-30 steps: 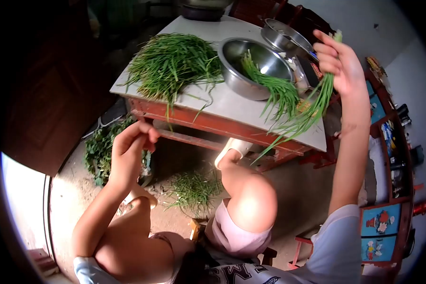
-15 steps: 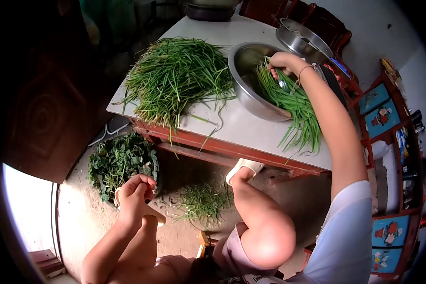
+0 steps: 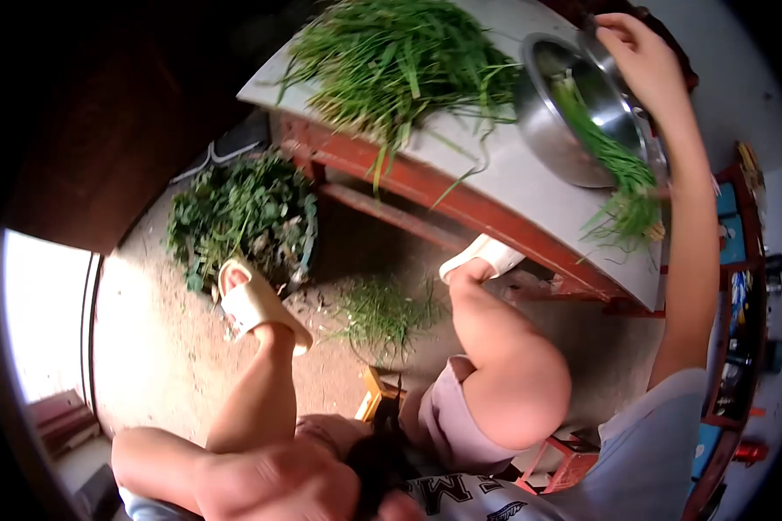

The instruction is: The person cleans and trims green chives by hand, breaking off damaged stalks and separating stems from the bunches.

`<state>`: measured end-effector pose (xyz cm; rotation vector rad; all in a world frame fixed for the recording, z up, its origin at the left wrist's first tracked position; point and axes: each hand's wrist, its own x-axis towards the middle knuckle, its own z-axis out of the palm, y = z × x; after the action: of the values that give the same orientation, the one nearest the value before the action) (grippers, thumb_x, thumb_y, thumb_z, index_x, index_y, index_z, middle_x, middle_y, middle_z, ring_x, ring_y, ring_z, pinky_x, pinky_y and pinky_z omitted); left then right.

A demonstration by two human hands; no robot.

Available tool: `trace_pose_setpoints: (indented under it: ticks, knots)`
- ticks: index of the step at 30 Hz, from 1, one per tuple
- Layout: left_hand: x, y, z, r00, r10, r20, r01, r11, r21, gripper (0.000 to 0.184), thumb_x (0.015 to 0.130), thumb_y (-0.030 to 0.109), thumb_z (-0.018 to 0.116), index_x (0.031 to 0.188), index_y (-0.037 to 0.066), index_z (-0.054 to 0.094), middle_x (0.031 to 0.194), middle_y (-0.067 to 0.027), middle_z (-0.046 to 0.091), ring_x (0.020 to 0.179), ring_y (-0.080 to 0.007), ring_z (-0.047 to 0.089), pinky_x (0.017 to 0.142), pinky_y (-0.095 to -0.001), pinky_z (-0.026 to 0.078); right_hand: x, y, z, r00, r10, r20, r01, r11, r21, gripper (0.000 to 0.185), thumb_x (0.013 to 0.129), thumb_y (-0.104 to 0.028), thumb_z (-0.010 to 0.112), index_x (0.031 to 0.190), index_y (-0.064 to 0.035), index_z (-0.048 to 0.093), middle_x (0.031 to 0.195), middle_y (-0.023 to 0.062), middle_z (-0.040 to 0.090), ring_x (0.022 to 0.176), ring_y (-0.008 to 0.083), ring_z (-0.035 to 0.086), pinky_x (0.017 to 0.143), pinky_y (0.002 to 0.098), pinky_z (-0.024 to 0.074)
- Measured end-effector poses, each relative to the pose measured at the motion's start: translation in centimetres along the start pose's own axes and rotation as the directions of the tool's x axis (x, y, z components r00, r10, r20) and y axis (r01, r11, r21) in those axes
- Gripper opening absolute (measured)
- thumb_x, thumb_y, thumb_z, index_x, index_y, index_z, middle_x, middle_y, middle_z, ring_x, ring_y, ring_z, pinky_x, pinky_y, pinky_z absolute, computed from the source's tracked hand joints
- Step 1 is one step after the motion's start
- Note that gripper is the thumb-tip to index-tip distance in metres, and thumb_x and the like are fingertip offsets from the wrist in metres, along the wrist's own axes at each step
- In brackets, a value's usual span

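Observation:
A large metal bowl point(image 3: 552, 130) stands on the white table point(image 3: 517, 187), with a bunch of long green stalks point(image 3: 606, 149) in it hanging over its front rim. My right hand point(image 3: 639, 54) is above the bowl's far right side, at the rim of a second metal pan point(image 3: 608, 65); its fingers are bent, and what they hold, if anything, I cannot make out. A big heap of green stalks point(image 3: 400, 65) lies on the table left of the bowl. Low in the view, my left hand point(image 3: 278, 482) is blurred near my lap, its fingers smeared.
Below the table's left end, a basin of leafy greens point(image 3: 243, 213) stands on the floor. Loose green scraps point(image 3: 382, 313) lie on the floor between my feet. A red shelf unit point(image 3: 743, 347) is at the right, and a small red stool point(image 3: 573, 464) is beside my knee.
My right hand has left the stalks in the bowl and moved up and right. My left hand has dropped back toward my lap. The view has shifted, so the table appears higher and farther right.

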<state>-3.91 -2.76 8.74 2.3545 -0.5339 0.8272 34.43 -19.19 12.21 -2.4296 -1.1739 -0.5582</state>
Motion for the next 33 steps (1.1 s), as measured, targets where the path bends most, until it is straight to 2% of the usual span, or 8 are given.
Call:
trace_pose_setpoints:
  ticks: [5,8,9,12,16,22,27,33]
  knots:
    - [-1.0,-0.4,-0.6,0.950,0.275,-0.147,-0.264,0.960,0.090,0.022,0.071,0.024,0.047,0.091,0.017,0.048,0.083,-0.0017,0.051,0.070,-0.0201,0.049,0.064,-0.0347,0.040,-6.6,-14.9,2.6,0.978,-0.145,0.147,0.123,0.982,0.146,0.020,0.075,-0.011,0.054,0.094,-0.0051,0.055,0.076,0.0073,0.059,0.067,0.0148,0.056,0.061,0.0254,0.0418]
    - [-1.1,1.2,-0.1,0.959,0.120,-0.258,-0.113,0.993,0.040,0.019,0.070,0.022,0.045,0.089,0.016,0.048,0.082,0.0010,0.051,0.070,-0.0196,0.050,0.063,-0.0324,0.038,-7.1,-15.6,6.3,0.951,-0.162,0.263,0.106,0.971,0.213,0.018,0.074,-0.011,0.055,0.091,-0.0035,0.056,0.075,0.0082,0.061,0.064,0.0139,0.058,0.060,0.0269,0.0438]
    - [-0.8,3.1,0.2,0.916,-0.176,-0.361,0.200,0.979,0.029,0.020,0.069,0.022,0.046,0.088,0.016,0.047,0.086,0.0013,0.052,0.071,-0.0195,0.050,0.063,-0.0340,0.038,-6.8,-14.9,7.7,0.949,-0.156,0.274,0.010,0.884,0.467,0.017,0.075,-0.009,0.055,0.090,-0.0022,0.056,0.075,0.0064,0.061,0.067,0.0121,0.058,0.062,0.0259,0.0443]
    - [-2.7,0.1,-2.4,0.974,-0.145,-0.172,0.164,0.981,0.100,0.026,0.065,0.029,0.049,0.087,0.015,0.047,0.103,-0.0018,0.051,0.070,-0.0192,0.051,0.067,-0.0398,0.038,-5.7,-13.6,10.2,0.972,0.046,0.231,-0.218,0.540,0.813,0.014,0.076,-0.003,0.053,0.089,0.0006,0.058,0.078,0.0027,0.061,0.075,0.0087,0.056,0.069,0.0223,0.0446]
    - [-5.9,-7.4,4.3,0.781,0.549,-0.297,-0.486,0.833,0.262,0.020,0.060,0.012,0.051,0.079,0.012,0.051,0.072,0.0013,0.045,0.046,-0.0088,0.034,0.041,-0.0181,0.032,-4.6,-11.9,12.9,0.992,-0.092,0.087,0.043,0.893,0.448,0.025,0.070,0.006,0.049,0.091,-0.0045,0.058,0.093,0.0082,0.058,0.085,0.0196,0.057,0.075,0.0263,0.0442]
    - [-7.6,-10.1,7.1,0.936,0.350,0.041,-0.353,0.930,0.102,0.029,0.064,0.012,0.054,0.092,0.018,0.052,0.073,0.0036,0.048,0.046,-0.0046,0.041,0.038,-0.0160,0.032,-0.6,-10.6,14.0,0.927,-0.369,0.072,0.368,0.930,0.025,0.034,0.066,0.007,0.050,0.094,-0.0096,0.058,0.105,0.0057,0.053,0.100,0.0252,0.048,0.079,0.0343,0.0425]
    - [-8.4,-10.9,6.9,0.966,0.235,0.111,-0.239,0.971,0.029,0.022,0.064,0.015,0.056,0.086,0.013,0.055,0.068,0.0029,0.048,0.051,-0.0074,0.048,0.041,-0.0192,0.039,0.9,-10.1,15.8,0.912,-0.405,0.066,0.395,0.911,0.120,0.007,0.072,-0.002,0.051,0.078,-0.0027,0.054,0.090,0.0082,0.055,0.087,0.0246,0.051,0.073,0.0326,0.0421]
    - [-9.2,-11.3,7.1,0.986,0.101,0.130,-0.082,0.986,-0.144,0.019,0.063,0.014,0.055,0.081,0.010,0.051,0.064,-0.0012,0.049,0.053,-0.0158,0.052,0.043,-0.0275,0.043,3.4,-11.5,17.1,0.950,-0.310,-0.029,0.308,0.923,0.231,0.009,0.079,-0.007,0.046,0.081,-0.0020,0.053,0.078,0.0109,0.055,0.075,0.0278,0.053,0.064,0.0332,0.0421]
